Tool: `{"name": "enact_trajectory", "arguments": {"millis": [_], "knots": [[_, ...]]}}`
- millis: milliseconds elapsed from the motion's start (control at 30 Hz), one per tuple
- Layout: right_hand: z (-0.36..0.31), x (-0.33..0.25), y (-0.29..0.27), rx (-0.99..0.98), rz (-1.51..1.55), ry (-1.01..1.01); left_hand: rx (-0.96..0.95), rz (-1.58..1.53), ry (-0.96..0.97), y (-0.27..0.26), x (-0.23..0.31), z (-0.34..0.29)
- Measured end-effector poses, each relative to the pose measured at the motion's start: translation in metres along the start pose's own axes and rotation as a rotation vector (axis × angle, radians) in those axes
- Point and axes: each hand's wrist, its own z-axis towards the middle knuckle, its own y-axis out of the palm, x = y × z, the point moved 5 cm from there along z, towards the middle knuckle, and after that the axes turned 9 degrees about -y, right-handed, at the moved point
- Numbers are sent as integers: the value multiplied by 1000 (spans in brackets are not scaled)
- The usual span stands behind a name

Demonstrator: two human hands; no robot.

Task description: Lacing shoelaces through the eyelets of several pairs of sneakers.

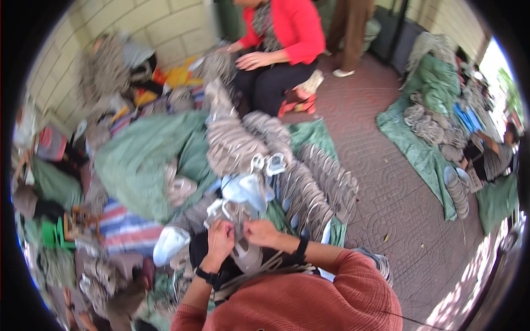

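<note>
Close in front of my body, a grey-beige piece that looks like a shoe upper point(245, 258) hangs between my hands, with pale edging along it. My left hand point(221, 240) is closed on its left side. Opposite it, my right hand point(261, 233) pinches the other side with curled fingers. Just beyond my hands lies a light blue and white cloth-like piece point(247, 190). Past that, a nested bundle of similar grey uppers point(234, 146) reaches away from me. Motion blur hides the finer detail at my fingertips.
Long nested rows of grey uppers point(309, 196) lie to the right on green sheeting. A big green sack point(149, 160) and striped sheeting point(130, 229) spread left. Ahead sits a person in a red jacket point(295, 33); another person point(494, 154) sits far right by more piles. Paved floor point(381, 187) lies between.
</note>
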Motion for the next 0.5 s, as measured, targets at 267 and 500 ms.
{"name": "enact_trajectory", "arguments": {"millis": [267,500], "knots": [[10,8,11,-187,566,214,-227,98,13,10,-2,9],[13,10,-16,-197,-38,10,-202,-242,105,1,18,11]]}}
